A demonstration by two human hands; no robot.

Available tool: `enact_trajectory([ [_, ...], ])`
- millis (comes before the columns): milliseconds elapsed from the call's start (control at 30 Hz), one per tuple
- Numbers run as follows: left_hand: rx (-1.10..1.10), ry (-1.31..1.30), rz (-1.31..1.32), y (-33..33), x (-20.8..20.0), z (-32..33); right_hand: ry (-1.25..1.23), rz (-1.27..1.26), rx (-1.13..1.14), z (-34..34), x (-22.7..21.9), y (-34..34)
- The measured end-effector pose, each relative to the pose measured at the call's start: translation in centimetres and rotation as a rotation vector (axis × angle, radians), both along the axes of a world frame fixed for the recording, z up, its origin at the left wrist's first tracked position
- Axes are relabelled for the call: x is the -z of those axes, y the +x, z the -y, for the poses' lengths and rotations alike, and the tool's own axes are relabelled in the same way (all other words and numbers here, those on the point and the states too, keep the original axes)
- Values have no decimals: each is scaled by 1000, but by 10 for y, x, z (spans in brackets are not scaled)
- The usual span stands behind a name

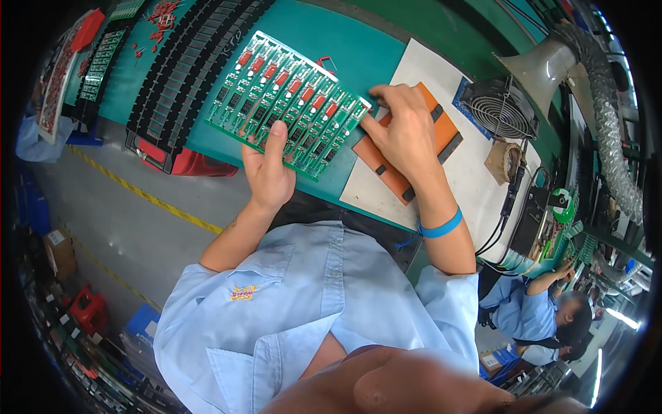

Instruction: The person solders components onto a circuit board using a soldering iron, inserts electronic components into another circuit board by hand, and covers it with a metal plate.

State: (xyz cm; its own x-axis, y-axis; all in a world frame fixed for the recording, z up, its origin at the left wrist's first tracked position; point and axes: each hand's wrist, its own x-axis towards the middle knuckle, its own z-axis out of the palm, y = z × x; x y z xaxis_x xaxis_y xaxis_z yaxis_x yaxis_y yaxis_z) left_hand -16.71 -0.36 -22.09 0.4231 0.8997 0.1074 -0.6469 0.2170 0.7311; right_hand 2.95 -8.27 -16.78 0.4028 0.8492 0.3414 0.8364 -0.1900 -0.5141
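A green circuit board panel point(289, 100) with rows of red and black parts lies tilted on the teal workbench point(358, 55). My left hand point(267, 169) grips the panel's near edge, thumb on top. At the panel's right end my right hand point(403, 131) touches the board with its fingertips, and the palm rests over an orange mat point(441, 127) with black clips. A blue band circles my right wrist point(441, 226).
Black component trays point(176, 62) and a red bin point(189, 164) stand to the left. A small fan point(500, 107), a fume hose point(607, 124) and a soldering station point(531, 221) are at the right. Another person point(545, 314) works at lower right. Several crates lie on the floor.
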Motion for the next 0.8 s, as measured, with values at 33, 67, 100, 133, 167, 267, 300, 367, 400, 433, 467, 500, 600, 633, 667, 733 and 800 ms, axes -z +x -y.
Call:
enact_trajectory([
  [33,-1,10,-8,0,1,0,-8,11,-19,0,2,1],
  [67,-2,21,-16,-1,1,-1,-15,22,-38,-1,4,3],
  [100,-3,32,-24,-2,2,-1,-23,33,-58,-1,6,4],
  [133,-5,43,-31,-1,2,-2,-30,44,-78,-1,6,5],
  [167,-9,43,-33,-1,2,-1,-30,42,-81,-1,6,5],
  [267,-28,68,-16,2,0,0,130,-169,-48,1,-3,5],
  [300,-37,77,-10,2,0,0,183,-239,-39,1,-6,4],
  [367,-29,91,-10,3,-2,0,220,-276,-79,4,-10,-2],
  [400,-15,104,-8,3,-2,0,257,-311,-113,6,-13,-5],
  [433,-2,116,-6,3,-2,0,294,-347,-148,7,-15,-8],
  [467,12,129,-5,3,-2,-1,330,-382,-182,7,-16,-11],
  [500,10,129,-6,2,-2,-1,330,-383,-183,7,-17,-13],
  [600,25,132,4,1,-1,-1,320,-343,-225,6,-17,-21],
  [633,31,133,8,1,0,-1,316,-330,-237,6,-16,-22],
  [667,31,132,8,1,0,-1,315,-330,-237,5,-16,-22],
  [733,48,153,1,0,0,-2,303,-322,-235,4,-16,-22],
  [800,67,174,-6,0,0,-2,292,-314,-231,4,-16,-22],
])
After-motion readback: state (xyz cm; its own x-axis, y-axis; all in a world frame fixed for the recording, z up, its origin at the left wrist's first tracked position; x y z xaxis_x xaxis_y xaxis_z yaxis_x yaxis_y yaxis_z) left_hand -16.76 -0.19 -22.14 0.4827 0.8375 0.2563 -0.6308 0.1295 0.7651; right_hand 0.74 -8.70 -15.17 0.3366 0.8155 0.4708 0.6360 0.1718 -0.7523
